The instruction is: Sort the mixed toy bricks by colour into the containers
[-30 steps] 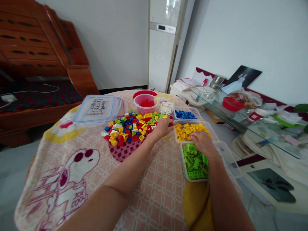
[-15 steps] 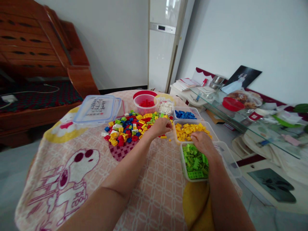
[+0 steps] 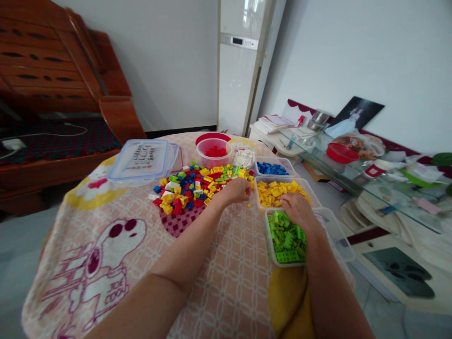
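My left hand (image 3: pixel 237 190) is at the right end of a heap of mixed toy bricks (image 3: pixel 190 186), its fingers curled together. Whatever they may pinch is hidden. Over the near edge of a clear box (image 3: pixel 259 203) of yellow bricks (image 3: pixel 273 190) rests my right hand (image 3: pixel 298 209), fingers bent inward with the thumb showing on the left. I cannot make out anything in its grasp. Just in front of that box and partly under my right wrist stands a box of green bricks (image 3: pixel 284 235). One small yellow piece (image 3: pixel 249 205) lies on the cloth between my hands.
Blue bricks (image 3: pixel 271 168) fill a box farther back. A round tub (image 3: pixel 213 160) holds red bricks, beside a pile of white bricks (image 3: pixel 243 157). Clear lids (image 3: pixel 139 160) lie at the back left. A glass shelf (image 3: pixel 388 193) with clutter stands right of the cloth-covered table (image 3: pixel 226 292).
My left hand has shifted slightly nearer and dipped toward the cloth, covering the yellow brick that lay beside the heap. My right hand has hardly moved.
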The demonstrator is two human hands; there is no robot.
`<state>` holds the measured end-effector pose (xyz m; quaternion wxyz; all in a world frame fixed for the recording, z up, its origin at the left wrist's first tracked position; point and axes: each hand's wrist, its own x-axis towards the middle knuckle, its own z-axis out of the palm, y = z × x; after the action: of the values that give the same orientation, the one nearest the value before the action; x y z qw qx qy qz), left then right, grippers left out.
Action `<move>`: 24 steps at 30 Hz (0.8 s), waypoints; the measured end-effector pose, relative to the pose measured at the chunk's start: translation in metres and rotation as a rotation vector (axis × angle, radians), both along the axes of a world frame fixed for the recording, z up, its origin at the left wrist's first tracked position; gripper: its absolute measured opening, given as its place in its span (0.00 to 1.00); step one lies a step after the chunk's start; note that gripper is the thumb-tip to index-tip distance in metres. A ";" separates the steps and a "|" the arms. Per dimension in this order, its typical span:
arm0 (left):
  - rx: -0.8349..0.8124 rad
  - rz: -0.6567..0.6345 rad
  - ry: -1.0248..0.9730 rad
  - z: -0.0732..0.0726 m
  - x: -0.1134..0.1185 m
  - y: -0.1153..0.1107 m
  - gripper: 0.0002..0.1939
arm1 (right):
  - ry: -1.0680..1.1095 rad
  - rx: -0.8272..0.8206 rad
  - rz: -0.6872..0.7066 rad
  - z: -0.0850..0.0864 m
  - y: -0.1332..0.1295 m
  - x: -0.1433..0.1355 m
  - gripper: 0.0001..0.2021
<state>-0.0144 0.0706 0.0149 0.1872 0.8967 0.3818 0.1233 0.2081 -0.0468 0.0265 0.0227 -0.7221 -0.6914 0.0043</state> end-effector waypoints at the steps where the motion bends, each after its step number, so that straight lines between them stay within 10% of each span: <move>1: -0.022 -0.019 -0.037 0.000 0.000 0.001 0.08 | 0.003 -0.001 0.000 0.000 0.000 0.000 0.16; 15: -0.150 -0.137 0.041 -0.005 0.009 -0.015 0.08 | 0.010 0.002 0.005 -0.001 0.000 0.000 0.16; 24: -0.131 0.012 -0.099 0.002 -0.005 0.004 0.06 | 0.008 -0.003 -0.003 -0.002 0.001 0.002 0.16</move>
<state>-0.0196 0.0748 0.0172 0.2634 0.8730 0.3846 0.1435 0.2099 -0.0461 0.0248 0.0244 -0.7232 -0.6902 0.0079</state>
